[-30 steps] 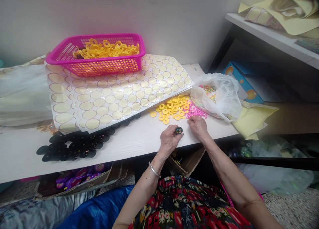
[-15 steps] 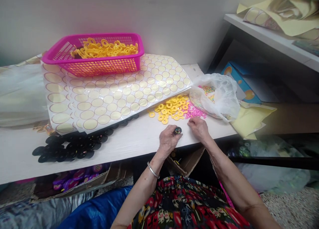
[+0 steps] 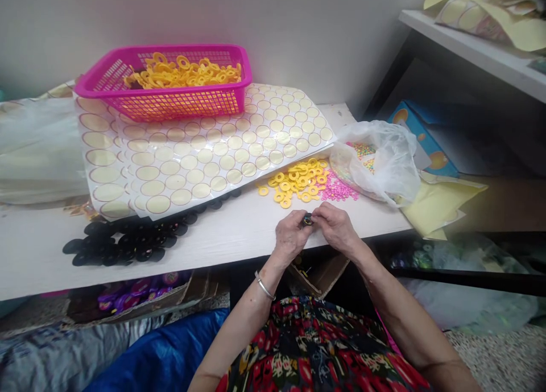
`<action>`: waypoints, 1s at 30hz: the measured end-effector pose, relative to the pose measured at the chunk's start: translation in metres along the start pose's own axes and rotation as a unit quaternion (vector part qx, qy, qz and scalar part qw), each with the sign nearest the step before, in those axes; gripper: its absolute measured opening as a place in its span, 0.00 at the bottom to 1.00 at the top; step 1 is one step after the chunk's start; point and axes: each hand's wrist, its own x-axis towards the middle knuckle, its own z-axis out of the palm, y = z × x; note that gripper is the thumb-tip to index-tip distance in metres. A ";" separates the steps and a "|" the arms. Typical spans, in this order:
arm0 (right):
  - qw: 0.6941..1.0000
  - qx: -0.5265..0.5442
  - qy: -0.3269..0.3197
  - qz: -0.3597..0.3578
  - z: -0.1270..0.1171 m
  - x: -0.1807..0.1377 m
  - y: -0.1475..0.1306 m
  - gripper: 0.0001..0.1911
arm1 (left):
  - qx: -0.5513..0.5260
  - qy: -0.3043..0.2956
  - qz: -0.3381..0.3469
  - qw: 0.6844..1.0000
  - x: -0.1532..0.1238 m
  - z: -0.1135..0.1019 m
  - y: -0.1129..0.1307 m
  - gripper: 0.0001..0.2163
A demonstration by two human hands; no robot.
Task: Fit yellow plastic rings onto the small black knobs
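My left hand [image 3: 292, 232] is closed around a small round black piece [image 3: 307, 219] with coloured specks in its middle. Against the right side of that piece, my right hand [image 3: 335, 226] has its fingers pinched; what they hold, if anything, is too small to make out. Just beyond my hands lie a pile of yellow plastic rings with tabs [image 3: 298, 181] and a scatter of tiny pink beads [image 3: 339, 188]. Several black round pieces [image 3: 123, 241] lie clustered at the left on the white table [image 3: 239, 232].
A pink basket [image 3: 170, 104] of yellow rings stands on sheets of oval stickers [image 3: 205, 164]. A clear plastic bag [image 3: 390, 164] with coloured beads sits at the right, beside yellow paper [image 3: 439, 204] and a blue box [image 3: 426, 139]. Below the table edge is an open cardboard box [image 3: 322, 278].
My right hand has moved left from beside the pink beads to the black piece. My left hand still holds that piece. The view has shifted slightly.
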 end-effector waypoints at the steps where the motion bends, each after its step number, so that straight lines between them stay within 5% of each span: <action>1: 1.000 -0.016 -0.008 -0.005 0.000 0.000 -0.002 0.07 | -0.001 -0.002 0.000 1.000 0.000 0.000 0.000 0.06; 16: 0.962 -0.251 -0.103 -0.032 -0.005 0.008 -0.021 0.11 | -0.014 -0.006 0.008 1.000 0.000 0.000 -0.002 0.09; 30: 0.972 -0.204 -0.109 -0.026 -0.008 0.009 -0.017 0.13 | -0.012 -0.002 0.008 1.000 0.000 -0.001 -0.001 0.09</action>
